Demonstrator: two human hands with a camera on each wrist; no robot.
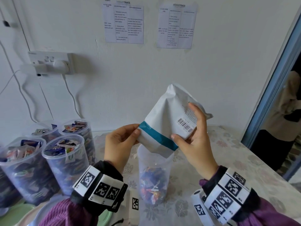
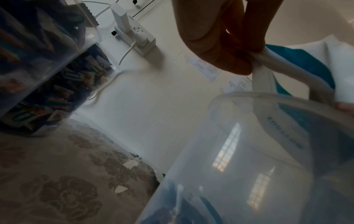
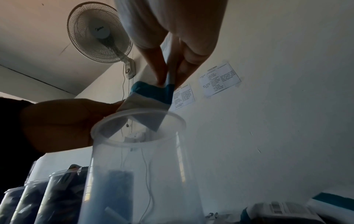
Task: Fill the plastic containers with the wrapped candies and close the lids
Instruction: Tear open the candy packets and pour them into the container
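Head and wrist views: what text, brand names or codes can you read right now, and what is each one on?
"INSIGHTTRACE": header of the two white paper sheets taped to the wall; their table text is too small to read.
"Midea": hub of the white wall-mounted fan.
Barcode and fine print on the white plastic bag with the teal band: too small to read.
Mirrored lettering on the bag seen through the clear plastic container: blurred.

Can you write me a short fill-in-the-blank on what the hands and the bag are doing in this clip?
1. Both hands hold a white bag with a ____ band near its mouth.
2. The bag's mouth points down into the ____ container.
3. The left hand ____ the bag's edge.
4. The four containers on the left stand without ____.

Missing words: teal; clear plastic; pinches; lids
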